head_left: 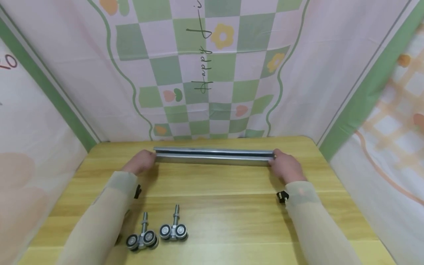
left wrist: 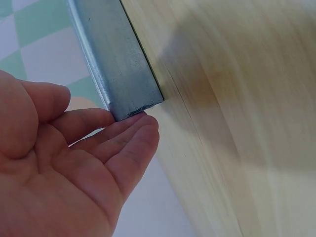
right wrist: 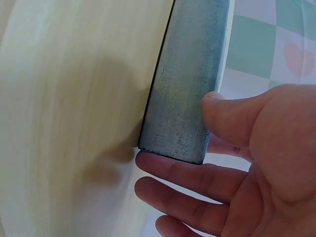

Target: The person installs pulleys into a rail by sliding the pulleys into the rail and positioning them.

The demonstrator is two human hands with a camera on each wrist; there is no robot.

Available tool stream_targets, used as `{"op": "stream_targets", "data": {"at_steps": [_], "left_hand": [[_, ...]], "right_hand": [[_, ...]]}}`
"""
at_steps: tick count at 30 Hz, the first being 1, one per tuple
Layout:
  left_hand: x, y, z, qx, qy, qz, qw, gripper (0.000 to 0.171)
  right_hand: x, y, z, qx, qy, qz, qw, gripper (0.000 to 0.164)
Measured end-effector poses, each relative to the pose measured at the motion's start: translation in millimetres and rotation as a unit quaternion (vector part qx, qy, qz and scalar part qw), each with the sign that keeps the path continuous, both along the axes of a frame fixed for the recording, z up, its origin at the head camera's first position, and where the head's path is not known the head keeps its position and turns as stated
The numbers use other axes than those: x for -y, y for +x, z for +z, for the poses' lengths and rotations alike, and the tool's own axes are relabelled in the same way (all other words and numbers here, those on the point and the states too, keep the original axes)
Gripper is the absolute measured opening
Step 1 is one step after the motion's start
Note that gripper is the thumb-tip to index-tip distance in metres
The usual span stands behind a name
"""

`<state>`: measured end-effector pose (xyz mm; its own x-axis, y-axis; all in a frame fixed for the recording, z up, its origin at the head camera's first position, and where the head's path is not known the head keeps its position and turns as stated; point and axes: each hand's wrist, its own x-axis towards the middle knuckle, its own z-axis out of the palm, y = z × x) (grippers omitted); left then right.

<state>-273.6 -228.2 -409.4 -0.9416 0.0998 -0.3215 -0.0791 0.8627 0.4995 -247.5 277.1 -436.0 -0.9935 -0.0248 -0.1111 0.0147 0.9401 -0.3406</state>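
Observation:
A straight silver metal rail (head_left: 213, 160), a channel with a slot along its top, lies crosswise near the back of the wooden table. At its left end is my left hand (head_left: 142, 161). In the left wrist view the fingertips (left wrist: 143, 126) touch the rail's end, while the thumb stands apart from the metal. My right hand (head_left: 287, 166) holds the opposite end. The right wrist view shows its thumb (right wrist: 215, 106) pressed on the rail's edge, one finger partly hidden behind the rail and another lying along the cut end.
Two roller trolleys (head_left: 142, 239) (head_left: 173, 231), with black-and-silver wheels and threaded bolts, lie on the table (head_left: 228, 217) at the front left, beside my left sleeve. A curtain (head_left: 212, 73) with green checks hangs right behind the table's back edge, and more fabric hangs at both sides.

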Motion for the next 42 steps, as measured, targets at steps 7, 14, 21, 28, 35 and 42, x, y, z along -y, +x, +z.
{"op": "stream_targets", "data": {"at_steps": [7, 14, 21, 28, 35, 42], "left_hand": [[8.9, 3.7, 0.4, -0.002, -0.009, -0.004, 1.0000, 0.048], [19.3, 3.5, -5.2, -0.001, -0.003, 0.006, 1.0000, 0.049], [23.4, 3.7, -4.3, 0.012, -0.011, 0.015, 0.9998, 0.049], [27.2, 3.9, -3.1, 0.012, -0.005, 0.018, 0.9998, 0.048], [32.6, 9.8, -3.6, 0.017, -0.010, 0.022, 0.9996, 0.047], [35.7, 16.0, -0.7, 0.014, -0.013, 0.022, 0.9996, 0.054]], "right_hand": [[8.2, -2.2, 0.9, -0.005, 0.000, 0.007, 1.000, 0.054], [17.5, -2.9, 4.5, 0.002, -0.006, 0.007, 1.000, 0.054], [22.3, -2.2, 5.2, 0.011, -0.010, 0.011, 1.000, 0.054], [24.8, -2.9, 5.2, 0.012, -0.013, 0.012, 1.000, 0.054], [29.6, -3.7, 1.2, 0.010, -0.006, 0.020, 1.000, 0.054], [33.3, -1.4, 2.1, 0.010, -0.006, 0.024, 1.000, 0.054]]}}
